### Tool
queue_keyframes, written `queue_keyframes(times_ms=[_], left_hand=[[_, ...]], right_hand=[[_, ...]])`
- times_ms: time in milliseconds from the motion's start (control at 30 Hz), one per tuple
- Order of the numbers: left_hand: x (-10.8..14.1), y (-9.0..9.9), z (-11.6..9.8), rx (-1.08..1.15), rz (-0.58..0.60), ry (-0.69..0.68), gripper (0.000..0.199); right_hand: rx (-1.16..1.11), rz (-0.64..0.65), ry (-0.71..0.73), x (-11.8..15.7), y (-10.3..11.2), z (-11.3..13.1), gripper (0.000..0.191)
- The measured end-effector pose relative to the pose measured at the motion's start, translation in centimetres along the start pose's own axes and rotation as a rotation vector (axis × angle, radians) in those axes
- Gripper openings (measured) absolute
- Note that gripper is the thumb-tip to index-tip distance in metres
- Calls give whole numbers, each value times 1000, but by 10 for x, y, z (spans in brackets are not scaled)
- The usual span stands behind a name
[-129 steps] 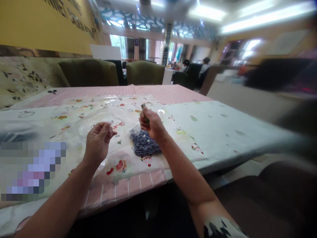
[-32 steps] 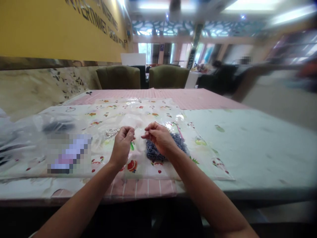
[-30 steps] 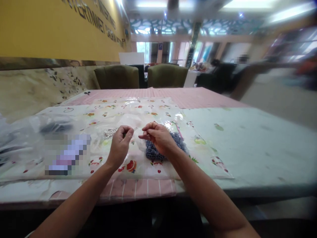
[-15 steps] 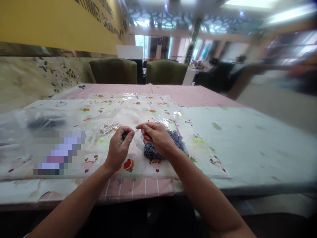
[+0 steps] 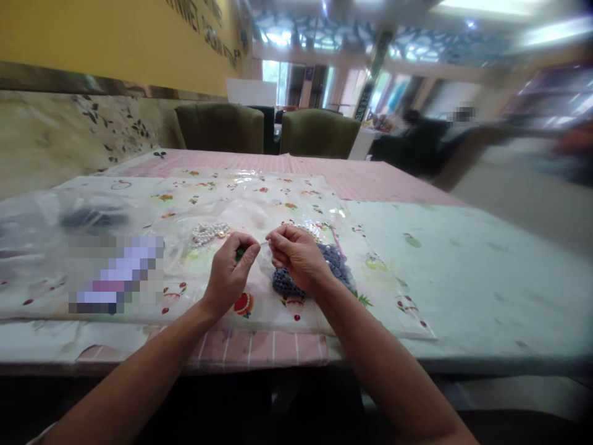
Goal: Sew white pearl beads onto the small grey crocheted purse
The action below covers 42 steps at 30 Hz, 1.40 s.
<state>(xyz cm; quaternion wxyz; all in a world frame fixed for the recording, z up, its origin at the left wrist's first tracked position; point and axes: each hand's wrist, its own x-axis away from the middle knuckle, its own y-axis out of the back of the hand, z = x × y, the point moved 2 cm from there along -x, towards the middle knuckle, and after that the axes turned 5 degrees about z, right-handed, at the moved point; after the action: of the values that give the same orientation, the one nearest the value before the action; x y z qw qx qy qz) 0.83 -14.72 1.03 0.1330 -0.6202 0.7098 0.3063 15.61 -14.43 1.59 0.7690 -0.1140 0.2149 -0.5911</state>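
My left hand [image 5: 232,267] is closed, thumb against forefinger, with a small green thing [image 5: 239,254] partly showing in its palm. Facing it closely, my right hand [image 5: 300,258] is closed in a pinch. A thin pale strand seems to lie between the fingertips, too fine to name. Under and behind the right hand is a blue-grey openwork crocheted piece [image 5: 286,283], partly covered by that hand. A slim pink stick [image 5: 338,241] lies beside it. White pearl-like beads [image 5: 207,233] sit in a heap beyond my left hand.
A clear plastic sheet with fruit prints [image 5: 204,312] covers the table's near part. To the left are crumpled plastic bags [image 5: 28,228] and a blurred-out purple item [image 5: 121,272]. Black-handled scissors [image 5: 160,154] lie at the far left edge. Green chairs [image 5: 319,133] stand beyond.
My right forefinger, stretched out before, is now curled in against the thumb. My left hand keeps its grip. The whole view has shifted slightly.
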Motion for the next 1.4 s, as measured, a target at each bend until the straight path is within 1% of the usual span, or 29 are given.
queue_keyframes(times_ms=[133, 300, 467, 567, 767, 1033, 1133, 1300, 1400], left_hand=[[0, 1, 0, -4, -16, -4, 9], [2, 1, 3, -14, -35, 15, 8], [6, 0, 4, -70, -85, 2, 8], [8, 1, 4, -149, -108, -55, 7], [10, 1, 4, -316, -135, -238, 6], [10, 0, 5, -419, -166, -357, 7], [8, -1, 6, -409, -152, -356, 8], [8, -2, 6, -382, -126, -314, 7], [8, -2, 6, -373, -128, -305, 8]], right_hand=[[5, 15, 17, 1, -2, 2, 24], [43, 18, 31, 1, -2, 0, 23], [44, 17, 32, 1, -2, -3, 22], [27, 20, 26, 1, -3, -3, 22], [-11, 29, 3, 2, -3, -6, 26], [-29, 16, -42, 2, -3, -10, 25], [-33, -7, -41, 1, -1, -11, 26], [-32, -46, -12, 0, -1, -11, 26], [-25, -48, -21, 0, -1, -9, 25]])
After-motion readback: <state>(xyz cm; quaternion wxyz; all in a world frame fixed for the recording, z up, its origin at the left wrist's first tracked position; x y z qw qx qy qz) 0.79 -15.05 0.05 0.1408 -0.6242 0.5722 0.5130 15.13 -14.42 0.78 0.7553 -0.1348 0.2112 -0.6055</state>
